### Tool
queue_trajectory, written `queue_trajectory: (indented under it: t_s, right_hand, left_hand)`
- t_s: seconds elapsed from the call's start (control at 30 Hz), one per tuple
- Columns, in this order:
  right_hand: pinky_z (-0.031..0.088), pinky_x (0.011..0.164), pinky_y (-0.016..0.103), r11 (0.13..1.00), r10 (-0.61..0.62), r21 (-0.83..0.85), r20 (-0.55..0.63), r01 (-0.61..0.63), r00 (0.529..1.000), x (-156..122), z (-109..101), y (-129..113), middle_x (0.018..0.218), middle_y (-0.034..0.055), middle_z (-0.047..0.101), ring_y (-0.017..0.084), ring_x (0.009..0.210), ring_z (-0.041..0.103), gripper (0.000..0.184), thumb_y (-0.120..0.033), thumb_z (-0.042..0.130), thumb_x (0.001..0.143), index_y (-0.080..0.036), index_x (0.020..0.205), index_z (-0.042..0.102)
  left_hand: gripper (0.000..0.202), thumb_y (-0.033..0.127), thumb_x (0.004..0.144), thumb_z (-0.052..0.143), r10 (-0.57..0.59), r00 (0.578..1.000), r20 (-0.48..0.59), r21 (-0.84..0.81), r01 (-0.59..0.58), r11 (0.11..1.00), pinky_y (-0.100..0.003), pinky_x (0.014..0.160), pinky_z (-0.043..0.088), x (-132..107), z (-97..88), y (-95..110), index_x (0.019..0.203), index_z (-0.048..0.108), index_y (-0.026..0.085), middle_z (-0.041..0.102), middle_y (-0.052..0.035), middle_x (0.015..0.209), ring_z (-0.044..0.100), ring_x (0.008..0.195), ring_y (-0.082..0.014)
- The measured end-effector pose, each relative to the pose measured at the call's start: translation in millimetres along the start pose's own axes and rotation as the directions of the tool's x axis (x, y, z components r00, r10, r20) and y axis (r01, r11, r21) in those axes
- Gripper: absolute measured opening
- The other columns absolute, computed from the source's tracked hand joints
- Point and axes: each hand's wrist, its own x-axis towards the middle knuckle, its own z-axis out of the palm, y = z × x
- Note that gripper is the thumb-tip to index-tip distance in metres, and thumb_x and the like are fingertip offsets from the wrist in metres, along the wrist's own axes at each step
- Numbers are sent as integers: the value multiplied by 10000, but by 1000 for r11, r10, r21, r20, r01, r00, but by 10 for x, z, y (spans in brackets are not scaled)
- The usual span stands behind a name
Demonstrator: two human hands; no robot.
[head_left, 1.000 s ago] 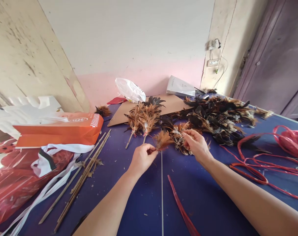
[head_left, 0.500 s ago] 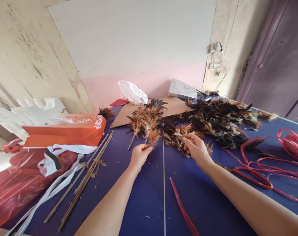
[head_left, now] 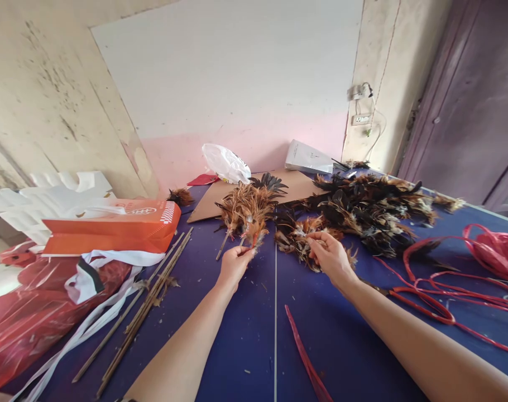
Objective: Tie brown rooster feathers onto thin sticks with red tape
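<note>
Far L first: red plastic bag (head_left: 32, 321) slumped on the blue table (head_left: 245, 335), orange bag (head_left: 107, 235) at its 1 o'clock. Thin sticks (head_left: 146, 307) next, side by side, at 8 o'clock of the L hand (head_left: 235, 265). And here's that L hand, thumb + fingers pinching a feather tuft (head_left: 257, 243), tuft poking out at 1 o'clock, right in front of the feather bundles (head_left: 239, 207) lying at 12; can't tell if they touch. Over to the small feather pile (head_left: 296, 245), 9-10 o'clock of the R hand (head_left: 331, 257), whose fingertips are right in at it; can't tell if they've got a feather b/w them. Red strip (head_left: 303, 352) down at 7. Big dark feather heap (head_left: 375, 209) at 1-2 o'clock, then red twine (head_left: 502, 252) sprawling out to 3, thickest at far R.
</note>
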Motion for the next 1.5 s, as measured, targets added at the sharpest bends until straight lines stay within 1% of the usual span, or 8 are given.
queue_trajectory:
  t_s: [0.3, 0.4, 0.47, 0.6, 0.7, 0.8, 0.97, 1.5]
  right_hand:
    - [305, 378, 185, 999, -38, -3, -12, 38, 999, 28, -31, 53, 507, -19, 492, 89, 423, 413, 355, -456, 500, 724, -159, 903, 573]
    - [299, 375, 185, 998, -56, -7, -10, 56, 998, 31, -29, 56, 509, -19, 488, 88, 421, 409, 346, -457, 494, 732, -161, 895, 570]
    - [299, 373, 184, 998, -57, -17, -7, 57, 998, 36, -27, 58, 513, -22, 489, 87, 421, 405, 334, -453, 491, 737, -169, 896, 566]
    - [313, 375, 185, 999, -43, -27, -4, 43, 999, 28, -19, 60, 509, -31, 490, 86, 416, 408, 312, -445, 495, 735, -184, 892, 564]
    - [302, 366, 183, 999, -39, -36, -1, 39, 999, 11, -11, 54, 498, -38, 484, 82, 401, 403, 308, -442, 500, 730, -185, 888, 567]
    - [305, 367, 182, 999, -24, -38, 3, 24, 1000, -2, 0, 42, 490, -41, 484, 82, 397, 412, 302, -429, 510, 722, -181, 883, 566]
    - [303, 359, 187, 999, -5, -44, 15, 6, 1000, -8, 19, 42, 476, -45, 480, 84, 382, 406, 299, -419, 515, 708, -176, 875, 568]
    - [318, 363, 199, 998, 19, -53, 52, -17, 998, 40, 70, 105, 482, -41, 475, 92, 383, 405, 252, -397, 488, 744, -196, 886, 541]
  left_hand:
    - [161, 333, 638, 587, 171, 985, 16, 305, -168, 937, -298, 686, 390, -64, 44, 43, 645, 644, 182, 622, -49, 716, 561, 710, -199]
    - [178, 335, 685, 550, 326, 944, -55, 545, -245, 802, -312, 791, 375, -3, -65, 78, 755, 639, 197, 596, -68, 900, 533, 866, -220]
    - [249, 364, 709, 527, 375, 921, -103, 680, -210, 702, -328, 822, 366, 82, -164, 84, 873, 618, 200, 567, -83, 990, 497, 949, -245]
    - [508, 429, 696, 526, 223, 965, -138, 791, -28, 611, -379, 793, 377, 279, -286, 24, 1120, 485, 151, 540, -147, 1065, 459, 1017, -313]
    - [617, 454, 669, 550, 159, 978, -135, 814, 18, 580, -390, 766, 389, 393, -253, -50, 1179, 415, 133, 539, -167, 1069, 473, 1003, -333]
    - [489, 331, 723, 517, 173, 975, -140, 816, 15, 578, -360, 759, 394, 488, -172, -110, 1163, 422, 141, 560, -154, 1025, 500, 985, -302]
    - [255, 222, 778, 411, 170, 969, -179, 788, 37, 615, -334, 698, 413, 665, -140, -164, 973, 557, 145, 582, -149, 933, 559, 889, -273]
    - [308, 200, 777, 385, 168, 905, -390, 667, 152, 730, -326, 708, 422, 1446, -540, -193, 987, 598, 127, 624, -173, 926, 583, 880, -270]
